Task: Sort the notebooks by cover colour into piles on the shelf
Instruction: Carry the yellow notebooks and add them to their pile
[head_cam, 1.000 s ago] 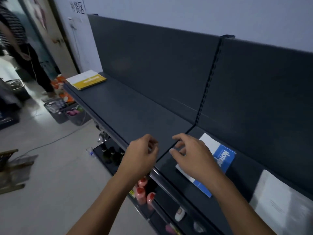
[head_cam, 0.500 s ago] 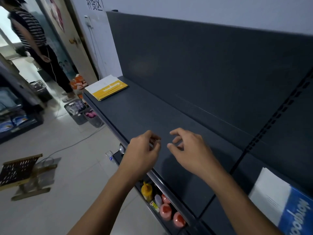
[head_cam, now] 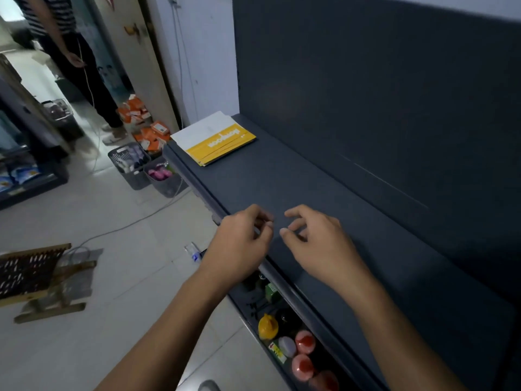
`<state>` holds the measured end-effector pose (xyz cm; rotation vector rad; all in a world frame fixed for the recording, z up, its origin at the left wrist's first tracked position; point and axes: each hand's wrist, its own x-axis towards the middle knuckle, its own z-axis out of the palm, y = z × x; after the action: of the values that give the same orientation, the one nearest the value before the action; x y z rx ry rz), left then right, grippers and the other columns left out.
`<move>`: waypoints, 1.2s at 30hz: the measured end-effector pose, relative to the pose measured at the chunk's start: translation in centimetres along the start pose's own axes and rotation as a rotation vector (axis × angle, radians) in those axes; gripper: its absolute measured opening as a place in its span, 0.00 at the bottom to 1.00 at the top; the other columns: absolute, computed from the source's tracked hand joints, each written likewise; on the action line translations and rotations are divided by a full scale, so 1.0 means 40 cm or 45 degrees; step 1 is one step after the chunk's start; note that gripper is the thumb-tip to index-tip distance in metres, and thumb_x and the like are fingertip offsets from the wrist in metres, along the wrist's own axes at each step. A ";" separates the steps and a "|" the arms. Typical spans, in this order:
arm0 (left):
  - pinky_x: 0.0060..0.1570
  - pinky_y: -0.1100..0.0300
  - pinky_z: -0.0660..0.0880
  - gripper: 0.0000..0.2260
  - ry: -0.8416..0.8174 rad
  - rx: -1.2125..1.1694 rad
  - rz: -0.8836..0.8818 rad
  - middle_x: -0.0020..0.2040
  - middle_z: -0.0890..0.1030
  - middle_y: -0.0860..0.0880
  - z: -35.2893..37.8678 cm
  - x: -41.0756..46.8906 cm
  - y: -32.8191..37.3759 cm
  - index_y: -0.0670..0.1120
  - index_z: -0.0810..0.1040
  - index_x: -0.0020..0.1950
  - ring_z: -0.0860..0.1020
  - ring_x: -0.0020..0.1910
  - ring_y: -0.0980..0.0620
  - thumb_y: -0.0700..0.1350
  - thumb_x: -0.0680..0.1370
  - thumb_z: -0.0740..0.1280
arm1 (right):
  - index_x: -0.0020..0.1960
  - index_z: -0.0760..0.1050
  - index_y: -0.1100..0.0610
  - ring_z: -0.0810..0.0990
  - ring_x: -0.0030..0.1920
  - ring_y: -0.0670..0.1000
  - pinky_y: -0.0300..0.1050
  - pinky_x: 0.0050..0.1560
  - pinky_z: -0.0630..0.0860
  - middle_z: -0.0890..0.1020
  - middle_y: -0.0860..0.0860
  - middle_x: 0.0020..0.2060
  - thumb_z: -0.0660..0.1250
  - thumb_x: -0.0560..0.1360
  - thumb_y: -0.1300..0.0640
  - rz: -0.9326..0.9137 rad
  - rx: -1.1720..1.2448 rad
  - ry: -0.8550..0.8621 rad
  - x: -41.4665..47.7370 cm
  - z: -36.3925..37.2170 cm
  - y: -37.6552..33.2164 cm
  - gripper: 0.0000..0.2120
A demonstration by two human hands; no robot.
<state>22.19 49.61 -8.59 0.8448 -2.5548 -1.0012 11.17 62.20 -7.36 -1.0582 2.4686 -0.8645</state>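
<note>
Dark slate-grey shelf [head_cam: 282,187], yellow-and-white notebooks [head_cam: 222,143].
The top cover is yellow with white lettering beside a plain white band. Below, several red caps [head_cam: 305,341] and one yellow cap [head_cam: 267,325]; orange boxes [head_cam: 135,108], grey baskets [head_cam: 129,170], pale floor [head_cam: 98,210], a person's black-and-white striped top [head_cam: 56,12].

Small shop — gondola shelf [head_cam: 282,193], bottled stock [head_cam: 304,341] below
</note>
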 end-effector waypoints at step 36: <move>0.59 0.52 0.73 0.15 -0.184 0.210 0.238 0.64 0.75 0.44 -0.404 1.000 -0.615 0.44 0.79 0.65 0.74 0.62 0.42 0.45 0.80 0.66 | 0.63 0.74 0.54 0.80 0.55 0.56 0.55 0.55 0.78 0.80 0.51 0.56 0.64 0.78 0.46 0.910 -0.091 0.309 0.862 0.365 -0.352 0.17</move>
<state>7.88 2.19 -12.33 0.5771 -2.8081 -0.8326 2.84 23.28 -11.31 -0.0361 2.7793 -0.6914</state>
